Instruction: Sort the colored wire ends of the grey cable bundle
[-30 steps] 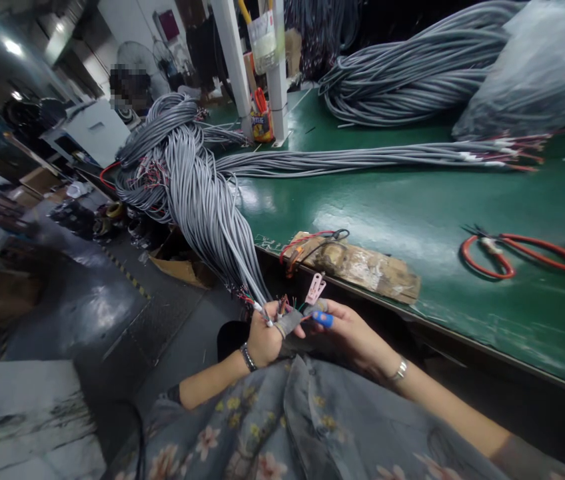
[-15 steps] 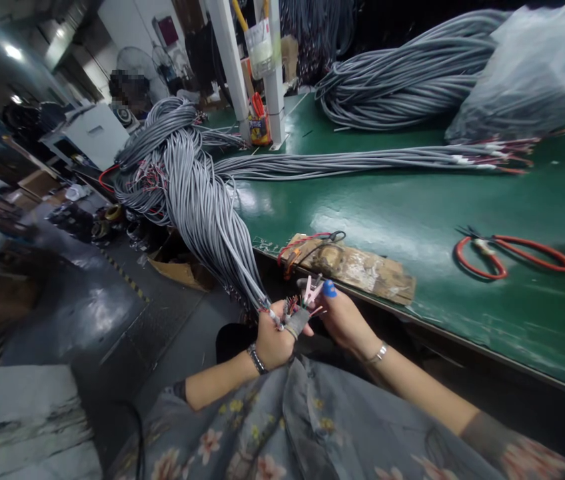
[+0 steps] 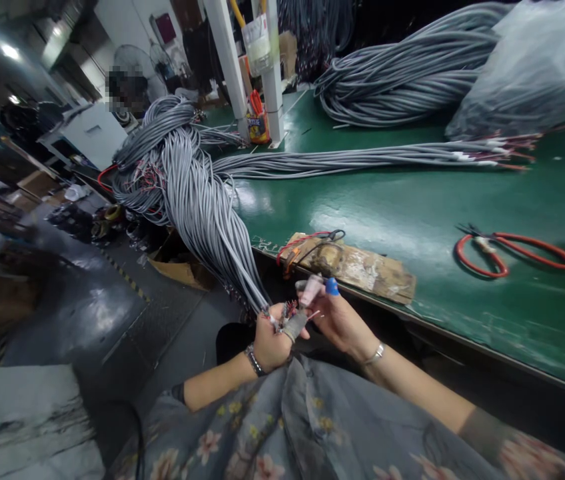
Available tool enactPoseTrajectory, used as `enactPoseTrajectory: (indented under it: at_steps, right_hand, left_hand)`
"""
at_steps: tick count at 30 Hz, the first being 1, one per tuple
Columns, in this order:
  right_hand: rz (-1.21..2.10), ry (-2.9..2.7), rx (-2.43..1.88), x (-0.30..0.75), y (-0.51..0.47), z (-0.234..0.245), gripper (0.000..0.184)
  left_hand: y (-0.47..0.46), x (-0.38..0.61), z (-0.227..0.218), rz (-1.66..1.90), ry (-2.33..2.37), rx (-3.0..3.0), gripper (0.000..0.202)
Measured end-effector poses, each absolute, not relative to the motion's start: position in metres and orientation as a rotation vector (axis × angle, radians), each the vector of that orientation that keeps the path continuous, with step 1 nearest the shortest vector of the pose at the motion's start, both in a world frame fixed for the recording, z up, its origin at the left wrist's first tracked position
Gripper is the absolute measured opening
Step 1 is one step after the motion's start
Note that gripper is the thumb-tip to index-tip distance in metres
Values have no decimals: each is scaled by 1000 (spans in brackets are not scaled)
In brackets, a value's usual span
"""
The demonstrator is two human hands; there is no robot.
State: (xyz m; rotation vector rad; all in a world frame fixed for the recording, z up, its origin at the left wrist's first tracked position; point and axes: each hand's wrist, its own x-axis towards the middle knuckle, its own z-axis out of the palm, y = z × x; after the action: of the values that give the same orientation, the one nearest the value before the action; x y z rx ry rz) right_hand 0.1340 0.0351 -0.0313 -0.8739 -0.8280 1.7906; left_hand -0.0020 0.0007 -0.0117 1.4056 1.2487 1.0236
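Observation:
My left hand (image 3: 273,341) is closed round the wire ends of several grey cables, with a grey wrap on its thumb. Thin coloured wires (image 3: 290,310), some red, stick up out of its grip. Just right of it, my right hand (image 3: 345,323) pinches a small pale pink clip (image 3: 311,291), shaped like a clothes peg and now smeared by motion. That clip is held close over the coloured wires; whether it touches them I cannot tell. A blue cover (image 3: 331,287) sits on a right fingertip. From my left hand the grey cable bundle (image 3: 212,207) runs up to the bench.
A wooden board (image 3: 362,267) with red and black leads lies at the bench edge. Red-handled pliers (image 3: 485,247) rest on the green bench (image 3: 387,207). Behind are more grey cables (image 3: 407,73), a plastic bag (image 3: 537,67) and white posts (image 3: 272,87). A cardboard box (image 3: 182,267) stands below.
The pink clip has turned in my right hand, its two legs no longer distinct. My right hand has shifted slightly; my left hand keeps its hold on the cables.

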Motion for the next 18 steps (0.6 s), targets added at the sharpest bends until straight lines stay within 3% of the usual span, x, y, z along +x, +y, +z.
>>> enactPoseTrajectory:
  at_steps: [7, 14, 18]
  right_hand:
    - [1967, -867, -883, 146, 22, -25, 42]
    - [1642, -1326, -961, 149, 21, -17, 38]
    - [1547, -1285, -1008, 155, 18, -23, 38]
  left_hand:
    - [-2, -11, -9, 946, 1210, 1520, 32]
    - [5, -21, -19, 619, 1203, 1745, 9]
    - [5, -23, -17, 654, 1218, 1631, 17]
